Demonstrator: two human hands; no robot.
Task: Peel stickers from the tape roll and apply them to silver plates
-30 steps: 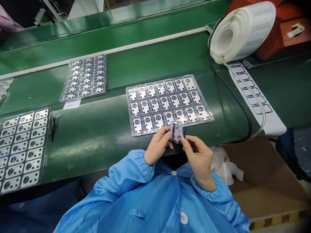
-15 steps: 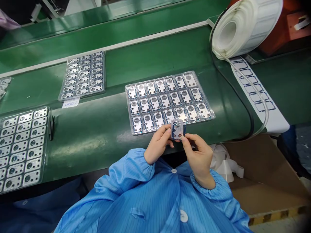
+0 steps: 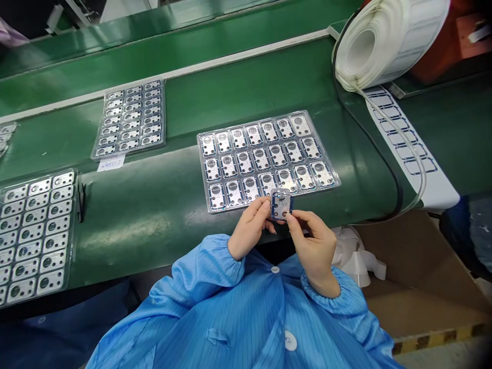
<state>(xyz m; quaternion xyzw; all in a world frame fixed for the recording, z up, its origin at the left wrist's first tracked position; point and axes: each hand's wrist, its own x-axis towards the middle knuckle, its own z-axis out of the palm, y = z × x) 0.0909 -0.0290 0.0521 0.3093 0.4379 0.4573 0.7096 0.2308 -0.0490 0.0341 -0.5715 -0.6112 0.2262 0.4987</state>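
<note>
My left hand [image 3: 249, 230] and my right hand [image 3: 313, 246] pinch a small silver metal plate [image 3: 280, 203] with a blue edge between their fingertips, just above the near edge of the green bench. Directly behind it lies a clear plastic tray [image 3: 266, 158] with three rows of similar plates. Both sleeves are blue.
A second tray [image 3: 132, 120] of plates lies further back on the left, with a white label [image 3: 110, 163] in front of it. A third tray [image 3: 34, 233] sits at the left edge beside black tweezers [image 3: 80, 200]. A large white label roll [image 3: 388, 41] feeds a strip [image 3: 403, 143] down the right. A cardboard box [image 3: 415, 266] stands at lower right.
The view has drifted slightly, so the trays sit a little higher. Both hands stay on the small plate with almost no movement.
</note>
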